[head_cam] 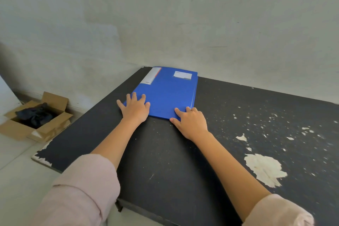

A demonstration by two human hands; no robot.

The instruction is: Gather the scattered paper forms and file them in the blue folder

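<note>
Under both hands (135, 110), closed blue folder (168, 93).

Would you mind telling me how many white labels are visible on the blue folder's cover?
2: a long label along the blue folder's far left edge, and a small label near its far right corner. Others underneath may be hidden.

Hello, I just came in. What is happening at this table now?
A person is pressing both hands flat on the near edge of a closed blue folder that lies on a worn black table by the wall. The left hand rests on the folder's near left corner, the right hand on its near right corner. No loose paper forms are visible on the table. A cardboard box holding something dark sits on the floor to the left.
</note>
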